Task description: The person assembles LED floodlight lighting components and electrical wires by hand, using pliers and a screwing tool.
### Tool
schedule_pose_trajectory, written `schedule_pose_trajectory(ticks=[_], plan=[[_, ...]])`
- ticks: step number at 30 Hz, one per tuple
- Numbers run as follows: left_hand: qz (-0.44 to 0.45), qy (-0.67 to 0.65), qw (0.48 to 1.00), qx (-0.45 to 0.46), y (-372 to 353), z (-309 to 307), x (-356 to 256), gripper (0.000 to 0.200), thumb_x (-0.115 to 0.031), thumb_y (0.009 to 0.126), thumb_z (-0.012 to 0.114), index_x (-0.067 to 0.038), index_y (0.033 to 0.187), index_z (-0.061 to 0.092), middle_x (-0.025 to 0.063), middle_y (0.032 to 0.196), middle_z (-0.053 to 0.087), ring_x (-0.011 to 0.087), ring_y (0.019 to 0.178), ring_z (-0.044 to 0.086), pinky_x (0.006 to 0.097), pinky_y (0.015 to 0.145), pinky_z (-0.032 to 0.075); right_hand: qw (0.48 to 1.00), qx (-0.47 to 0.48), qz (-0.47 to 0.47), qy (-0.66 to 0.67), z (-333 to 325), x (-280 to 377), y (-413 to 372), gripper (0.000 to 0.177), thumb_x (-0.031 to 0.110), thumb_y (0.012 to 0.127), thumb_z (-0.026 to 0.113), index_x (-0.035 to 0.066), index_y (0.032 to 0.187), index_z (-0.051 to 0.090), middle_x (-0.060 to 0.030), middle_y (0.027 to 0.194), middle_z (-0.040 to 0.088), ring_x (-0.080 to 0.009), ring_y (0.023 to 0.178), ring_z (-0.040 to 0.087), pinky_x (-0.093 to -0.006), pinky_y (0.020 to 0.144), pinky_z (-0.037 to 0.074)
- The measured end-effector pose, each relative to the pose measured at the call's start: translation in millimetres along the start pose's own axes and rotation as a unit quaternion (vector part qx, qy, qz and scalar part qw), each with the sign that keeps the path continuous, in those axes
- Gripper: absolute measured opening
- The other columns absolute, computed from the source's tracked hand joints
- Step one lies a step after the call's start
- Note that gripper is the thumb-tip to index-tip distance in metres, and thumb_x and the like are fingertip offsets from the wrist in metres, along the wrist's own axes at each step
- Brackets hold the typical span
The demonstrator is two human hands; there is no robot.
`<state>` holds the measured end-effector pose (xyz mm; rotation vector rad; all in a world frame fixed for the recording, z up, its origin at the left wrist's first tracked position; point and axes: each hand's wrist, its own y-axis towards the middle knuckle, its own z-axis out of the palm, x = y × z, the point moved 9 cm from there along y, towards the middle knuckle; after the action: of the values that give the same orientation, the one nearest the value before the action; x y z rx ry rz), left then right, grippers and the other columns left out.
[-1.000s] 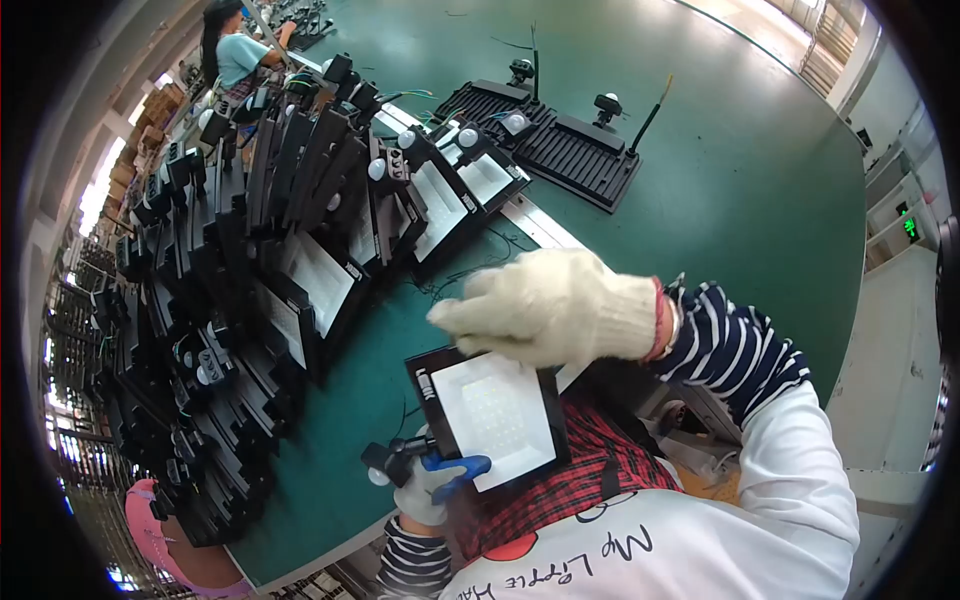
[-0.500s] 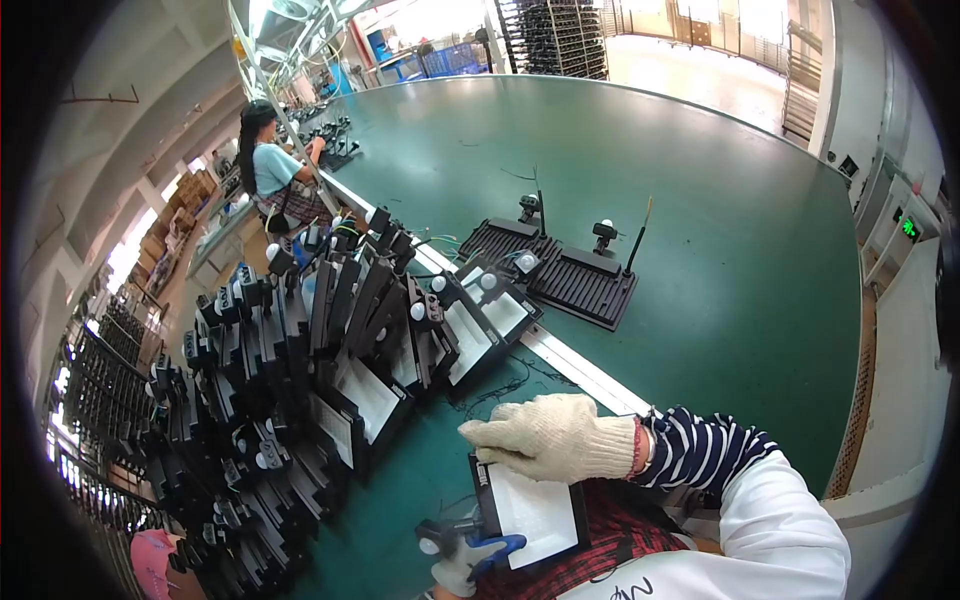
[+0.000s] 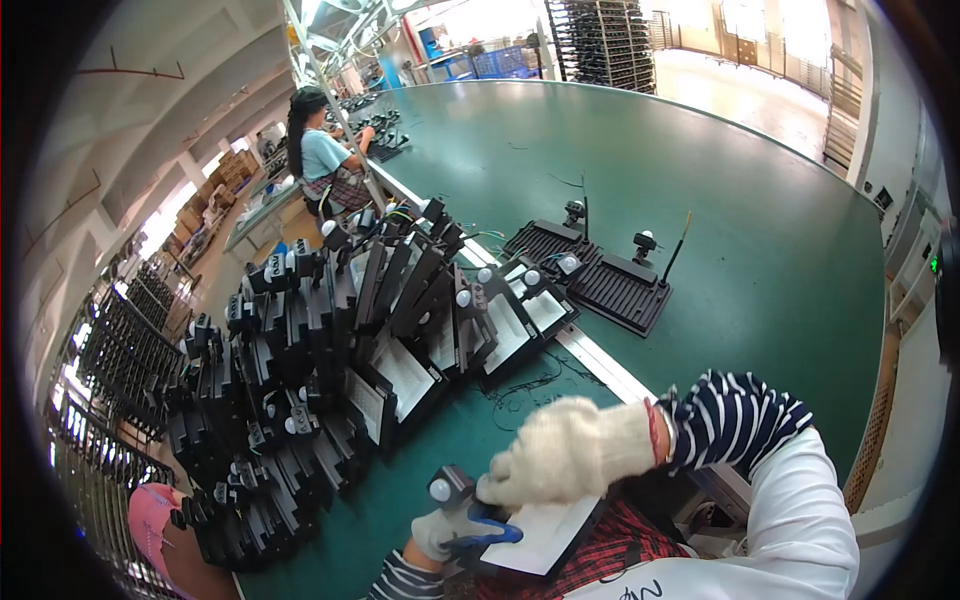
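Note:
A black floodlight (image 3: 545, 530) with a pale front panel lies tilted at my lap, a sensor head with a white dome (image 3: 440, 490) at its upper left. My left hand (image 3: 445, 530), in a grey-and-blue glove, grips the floodlight beside the sensor head. My right hand (image 3: 560, 455), in a cream knitted glove, is curled closed over the light's upper edge, close to the sensor head. Motion blurs it, and whatever its fingers hold is hidden. Many similar floodlights (image 3: 405, 375) stand packed in rows to the left.
Two floodlights (image 3: 620, 290) lie ribbed side up on the green table (image 3: 760, 240), past a white rail (image 3: 610, 365). Dark wire scraps (image 3: 525, 390) lie near my right hand. A person (image 3: 325, 155) works farther along the table. Something pink (image 3: 155, 520) is at lower left.
My right hand has come down from the panel's top edge toward the sensor head, its fingers now curled. The sensor head and left hand sit higher in view. The whole view has shifted.

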<state>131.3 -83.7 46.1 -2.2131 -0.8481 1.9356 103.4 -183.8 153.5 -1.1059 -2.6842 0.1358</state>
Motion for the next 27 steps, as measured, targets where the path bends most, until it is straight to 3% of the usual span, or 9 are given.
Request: schedule_pose_trajectory(ticks=[5, 6, 9, 12, 15, 18, 20, 22, 27], plan=[[0.064, -0.103, 0.991, -0.055, -3.1, -22.7, 6.1, 0.05, -0.017, 0.086, 0.077, 0.001, 0.129, 0.059, 0.0087, 0.123, 0.064, 0.0207, 0.11, 0.061, 0.0371, 0.095, 0.05, 0.858, -0.405, 0.087, 0.304, -27.9, -46.9, -52.5, 0.051, 0.023, 0.089, 0.075, 0.005, 0.134, 0.058, -0.0082, 0.102, 0.07, -0.0178, 0.076, 0.07, -0.0301, 0.069, 0.057], [0.022, -0.236, 0.969, -0.061, -1.8, -30.9, 36.2, 0.05, -0.014, 0.086, 0.076, 0.002, 0.131, 0.058, 0.0105, 0.125, 0.064, 0.0217, 0.112, 0.062, 0.0363, 0.096, 0.051, 0.736, -0.38, 0.132, 0.545, -4.5, -64.1, -54.4, 0.064, 0.029, 0.083, 0.083, 0.001, 0.135, 0.059, -0.0101, 0.11, 0.069, -0.0136, 0.086, 0.066, -0.0275, 0.08, 0.054], [0.035, -0.525, 0.847, -0.069, -10.7, -45.7, 84.7, 0.046, -0.01, 0.092, 0.067, 0.003, 0.134, 0.055, 0.0159, 0.122, 0.067, 0.0261, 0.105, 0.068, 0.0378, 0.094, 0.055, 0.783, -0.264, 0.238, 0.509, 41.3, -69.7, -57.4, 0.07, 0.031, 0.079, 0.086, -0.001, 0.135, 0.059, -0.0095, 0.113, 0.068, -0.0137, 0.099, 0.063, -0.0292, 0.091, 0.051], [0.201, -0.688, 0.685, 0.129, -6.5, -34.0, 24.5, 0.065, -0.046, 0.097, 0.059, 0.001, 0.141, 0.049, 0.0212, 0.138, 0.057, 0.0337, 0.122, 0.061, 0.045, 0.101, 0.051, 0.603, -0.374, 0.203, 0.675, 67.9, -85.2, -60.1, 0.059, 0.023, 0.08, 0.08, -0.006, 0.127, 0.058, -0.0161, 0.127, 0.061, -0.0171, 0.1, 0.063, -0.0286, 0.084, 0.052], [0.42, -0.604, 0.665, 0.133, -24.6, -43.5, -1.7, 0.086, -0.059, 0.093, 0.06, -0.007, 0.155, 0.032, 0.0181, 0.161, 0.029, 0.0361, 0.147, 0.033, 0.0513, 0.116, 0.035, 0.411, -0.497, 0.135, 0.752, 67.3, -89.1, -69.9, 0.038, 0.013, 0.087, 0.07, -0.005, 0.118, 0.057, -0.0159, 0.128, 0.06, -0.0102, 0.079, 0.064, -0.023, 0.062, 0.055], [0.289, -0.44, 0.814, -0.243, -35.4, -33.2, -13.0, 0.105, -0.055, 0.081, 0.077, -0.01, 0.159, 0.023, 0.0145, 0.162, 0.028, 0.0316, 0.147, 0.032, 0.0495, 0.12, 0.03, 0.33, -0.56, 0.144, 0.746, 70.3, -81.9, -72.8, 0.035, 0.014, 0.089, 0.071, -0.002, 0.117, 0.058, -0.0098, 0.106, 0.067, -0.0108, 0.076, 0.065, -0.0231, 0.062, 0.055], [0.357, -0.287, 0.851, -0.258, -20.6, -18.1, 17.4, 0.093, -0.041, 0.088, 0.074, -0.006, 0.158, 0.022, 0.0169, 0.16, 0.031, 0.0297, 0.146, 0.035, 0.0467, 0.119, 0.031, 0.302, -0.59, 0.156, 0.733, 87.5, -77.5, -72.1, 0.031, 0.013, 0.088, 0.073, 0.001, 0.112, 0.059, -0.006, 0.092, 0.068, -0.0123, 0.077, 0.068, -0.0265, 0.066, 0.06], [0.354, -0.013, 0.877, -0.325, -4.0, 5.8, 33.7, 0.082, -0.029, 0.096, 0.069, -0.004, 0.157, 0.022, 0.0189, 0.158, 0.034, 0.0288, 0.144, 0.039, 0.0444, 0.119, 0.033, 0.354, -0.595, 0.191, 0.696, 102.7, -64.7, -65.2, 0.037, 0.011, 0.092, 0.069, -0.002, 0.123, 0.055, -0.0064, 0.104, 0.066, -0.0124, 0.091, 0.065, -0.0282, 0.082, 0.055], [0.302, -0.366, 0.812, -0.339, 1.1, 16.1, 102.6, 0.051, -0.023, 0.102, 0.053, 0.0, 0.145, 0.041, 0.0157, 0.146, 0.051, 0.0239, 0.137, 0.048, 0.0399, 0.117, 0.034, 0.666, -0.576, 0.255, 0.401, 68.8, -44.9, -71.7, 0.047, 0.011, 0.094, 0.066, 0.001, 0.138, 0.053, -0.0075, 0.089, 0.068, -0.0138, 0.08, 0.065, -0.0306, 0.077, 0.052]])
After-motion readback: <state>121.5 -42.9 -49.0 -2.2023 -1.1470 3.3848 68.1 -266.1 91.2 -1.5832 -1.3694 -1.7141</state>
